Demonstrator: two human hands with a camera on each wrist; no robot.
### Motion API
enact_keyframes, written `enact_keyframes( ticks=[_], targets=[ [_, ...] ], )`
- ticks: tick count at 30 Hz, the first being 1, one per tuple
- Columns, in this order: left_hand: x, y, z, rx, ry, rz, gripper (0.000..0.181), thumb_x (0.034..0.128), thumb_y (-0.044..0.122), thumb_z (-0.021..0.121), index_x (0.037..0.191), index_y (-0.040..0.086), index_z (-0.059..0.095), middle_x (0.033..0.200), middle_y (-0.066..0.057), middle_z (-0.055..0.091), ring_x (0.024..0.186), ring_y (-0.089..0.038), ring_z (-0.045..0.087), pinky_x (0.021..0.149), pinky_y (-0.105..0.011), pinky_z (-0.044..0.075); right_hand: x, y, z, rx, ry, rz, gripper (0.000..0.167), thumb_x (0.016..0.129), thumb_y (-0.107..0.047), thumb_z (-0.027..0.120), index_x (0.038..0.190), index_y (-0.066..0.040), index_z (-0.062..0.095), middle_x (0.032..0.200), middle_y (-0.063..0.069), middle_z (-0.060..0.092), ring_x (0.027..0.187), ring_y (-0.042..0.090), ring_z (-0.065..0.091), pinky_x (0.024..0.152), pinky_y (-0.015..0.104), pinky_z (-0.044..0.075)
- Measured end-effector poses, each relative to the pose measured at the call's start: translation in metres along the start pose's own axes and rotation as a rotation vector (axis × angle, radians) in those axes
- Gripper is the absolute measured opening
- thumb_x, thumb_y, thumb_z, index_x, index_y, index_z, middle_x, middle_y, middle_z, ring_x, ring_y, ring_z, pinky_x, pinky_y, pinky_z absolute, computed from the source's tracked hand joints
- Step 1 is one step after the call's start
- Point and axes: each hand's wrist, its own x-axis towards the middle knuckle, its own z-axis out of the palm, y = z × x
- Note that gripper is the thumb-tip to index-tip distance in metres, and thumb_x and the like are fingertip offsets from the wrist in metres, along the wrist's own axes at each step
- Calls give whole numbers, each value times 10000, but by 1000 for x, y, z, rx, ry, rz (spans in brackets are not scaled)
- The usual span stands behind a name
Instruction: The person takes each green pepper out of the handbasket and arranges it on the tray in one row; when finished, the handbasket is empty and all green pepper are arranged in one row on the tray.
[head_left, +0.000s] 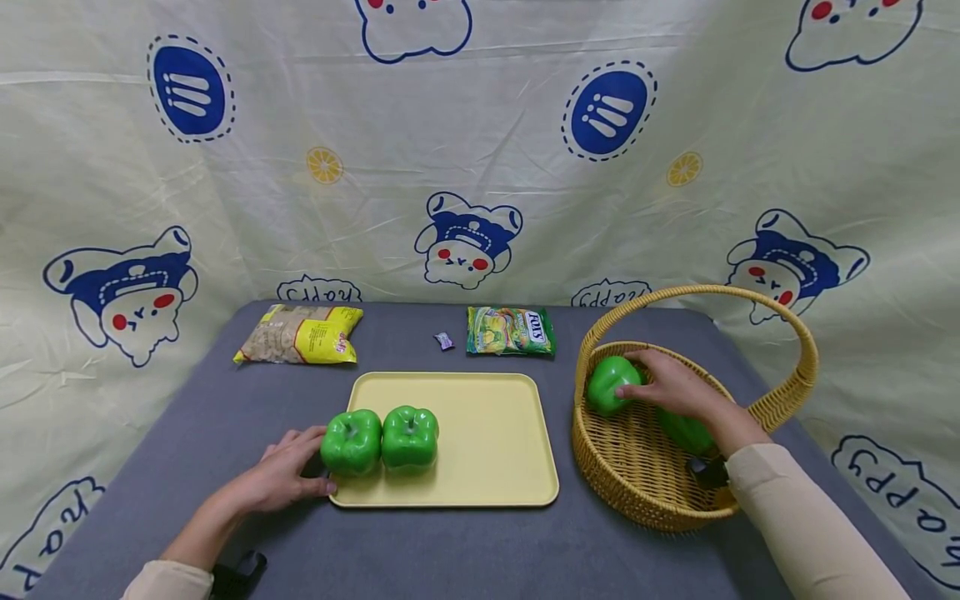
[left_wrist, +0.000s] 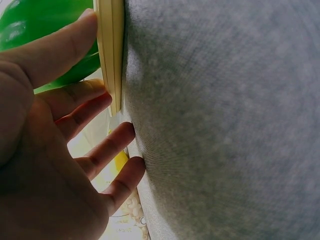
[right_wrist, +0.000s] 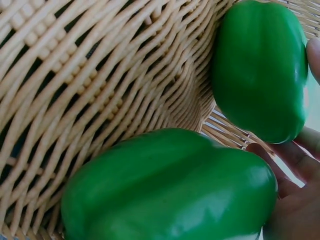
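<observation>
Pale hanging sheet with creases, blue bear prints, orange slices, gray-covered table, soft light

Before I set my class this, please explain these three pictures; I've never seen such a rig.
No machine: a person works bare-handed. The wide picture comes from a head camera, the close-ups from one on each wrist. On the grey surface lie a yellow tray with two green peppers, a yellow bag, a green packet and a tiny sachet; a wicker basket stands at right. Inside it, the right hand has a third pepper in its grip, near a fourth. The left hand touches the tray's edge.
</observation>
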Motion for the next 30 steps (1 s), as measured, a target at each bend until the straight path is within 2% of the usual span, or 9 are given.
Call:
enact_keyframes(
  ticks=[5, 13, 24, 30],
  targets=[
    [0, 0, 0, -3, -7, -4, 692, 751, 371, 761, 1311, 45, 517, 1341, -142, 492, 1150, -327, 425, 809, -432, 308, -1, 0, 1, 9, -4, 2, 759, 822, -448, 689, 1317, 79, 456, 1192, 221, 569, 992, 272, 576, 792, 400, 449],
    [0, 1, -1, -9, -19, -8, 682, 757, 358, 757, 1314, 46, 518, 1354, -152, 478, 1132, -310, 424, 801, -420, 305, -1, -1, 1, 42, 16, -6, 699, 806, -455, 704, 1263, 31, 496, 1152, 187, 590, 986, 261, 575, 791, 398, 448],
    [0, 0, -1, -3, -16, -3, 681, 755, 361, 759, 1308, 42, 524, 1348, -150, 485, 1125, -303, 427, 795, -412, 306, -1, 1, 4, 144, 10, -18, 584, 798, -403, 727, 1198, -63, 471, 1174, 172, 594, 1149, 369, 547, 909, 496, 446],
    [1, 1, -2, -3, -21, -7, 685, 753, 361, 761, 1309, 42, 521, 1340, -146, 489, 1119, -306, 430, 794, -420, 307, -2, 0, 4, 199, -11, -40, 538, 793, -390, 738, 1161, -124, 450, 1141, 132, 594, 1174, 384, 533, 885, 477, 467]
  ],
)
